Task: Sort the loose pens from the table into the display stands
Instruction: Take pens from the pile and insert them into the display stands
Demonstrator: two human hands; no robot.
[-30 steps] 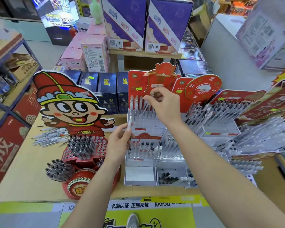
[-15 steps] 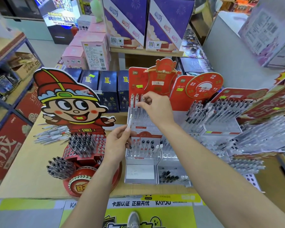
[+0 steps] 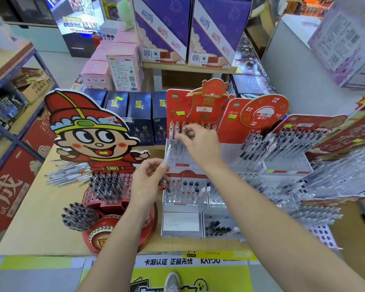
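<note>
Care is what this step wants, I'd say: the holes in the clear upper tier of the red-backed display stand (image 3: 173,102) sit close together and the pens already there crowd one another. Each new one should go straight down over an empty hole and be let go only once seated, without knocking its neighbours askew. The right hand (image 3: 200,144) is up at that tier, fingers bent over the tops of the standing pens; they are blurred, and I cannot tell whether they pinch one or only touch. The left hand (image 3: 150,178) hangs just in front of the stand, lower down, pinching a pale pen (image 3: 167,153) by its lower end between thumb and fingertips. That pen is close to upright, its long axis running up and down, the free end leaning slightly right toward the stand; which end is the tip I cannot make out. Best to pass it across without laying it flat. More loose pens (image 3: 67,175) lie heaped on the desk (image 3: 40,218), well to the left.
</note>
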